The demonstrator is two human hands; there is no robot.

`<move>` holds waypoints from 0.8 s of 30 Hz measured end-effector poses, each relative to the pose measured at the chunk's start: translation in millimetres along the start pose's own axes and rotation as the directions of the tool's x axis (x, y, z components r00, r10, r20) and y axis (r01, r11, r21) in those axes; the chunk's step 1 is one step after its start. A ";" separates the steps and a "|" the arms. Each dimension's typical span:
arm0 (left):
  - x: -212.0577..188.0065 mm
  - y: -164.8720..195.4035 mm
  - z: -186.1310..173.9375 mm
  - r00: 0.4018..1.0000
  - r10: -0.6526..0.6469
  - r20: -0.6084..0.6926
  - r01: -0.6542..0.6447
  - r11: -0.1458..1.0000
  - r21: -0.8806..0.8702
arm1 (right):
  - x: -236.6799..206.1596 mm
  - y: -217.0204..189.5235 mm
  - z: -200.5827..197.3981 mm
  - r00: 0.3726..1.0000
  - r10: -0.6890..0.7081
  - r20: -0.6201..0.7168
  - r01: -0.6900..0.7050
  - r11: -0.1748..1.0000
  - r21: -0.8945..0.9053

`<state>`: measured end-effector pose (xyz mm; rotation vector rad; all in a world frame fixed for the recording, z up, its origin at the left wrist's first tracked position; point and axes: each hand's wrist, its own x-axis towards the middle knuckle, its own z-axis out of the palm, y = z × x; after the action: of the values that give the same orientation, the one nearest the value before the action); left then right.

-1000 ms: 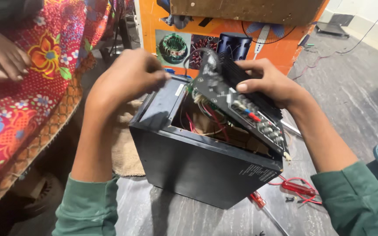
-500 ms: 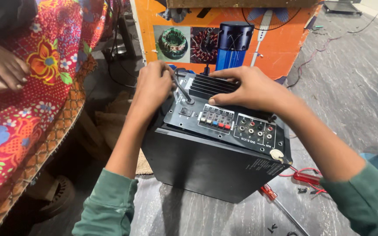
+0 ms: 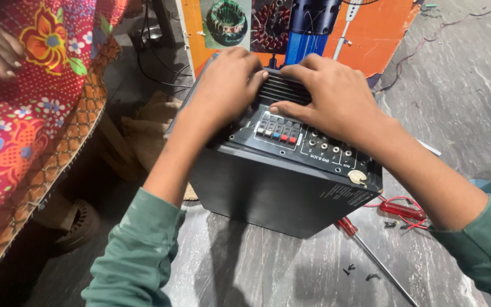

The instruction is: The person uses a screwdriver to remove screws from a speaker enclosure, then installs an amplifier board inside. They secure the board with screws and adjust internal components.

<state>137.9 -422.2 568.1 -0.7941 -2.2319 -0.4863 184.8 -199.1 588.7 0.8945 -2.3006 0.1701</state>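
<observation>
Here, left hand [image 3: 225, 79] and right hand [image 3: 328, 94] flat atop black speaker box [image 3: 279, 190]

The connector panel [image 3: 302, 142], lifted before, is now lying flat on the black box [image 3: 279, 193]; both hands are pressing it.

Hands [image 3: 279, 94] on speaker box [image 3: 279, 187]; screwdriver [image 3: 370, 253] right.

Red-handled screwdriver [image 3: 370, 250], loose black screws [image 3: 349, 268], floral red cloth [image 3: 24, 125], orange pictured board [image 3: 370, 34] on grey floor [image 3: 461, 96]
</observation>
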 end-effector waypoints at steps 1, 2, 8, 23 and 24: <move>0.5 3.6 2.9 0.991 0.116 -0.060 -0.115 0.993 0.025 | 0.2 1.9 0.7 1.000 -0.021 -0.006 0.021 0.998 -0.059; 0.5 5.7 3.9 0.967 0.229 -0.114 -0.224 0.973 0.056 | -0.1 3.4 1.9 0.999 -0.042 -0.008 0.040 0.992 -0.116; 2.5 4.9 -5.0 0.979 0.173 0.108 -0.167 0.984 -0.065 | 3.3 14.6 7.0 0.983 -0.173 0.058 0.179 0.979 -0.101; 6.1 -8.2 -31.2 0.944 0.196 0.265 -0.051 0.881 -0.471 | -2.0 2.0 8.9 0.996 0.085 -0.030 -0.088 0.992 -0.088; 5.2 -6.6 -32.4 0.955 0.162 0.249 -0.041 0.903 -0.428 | -2.8 2.3 9.2 0.995 0.091 -0.040 -0.094 0.993 -0.073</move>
<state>146.6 -442.6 593.1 -1.2660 -2.3563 -0.8679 180.0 -198.9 580.1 0.7420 -2.2999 0.1382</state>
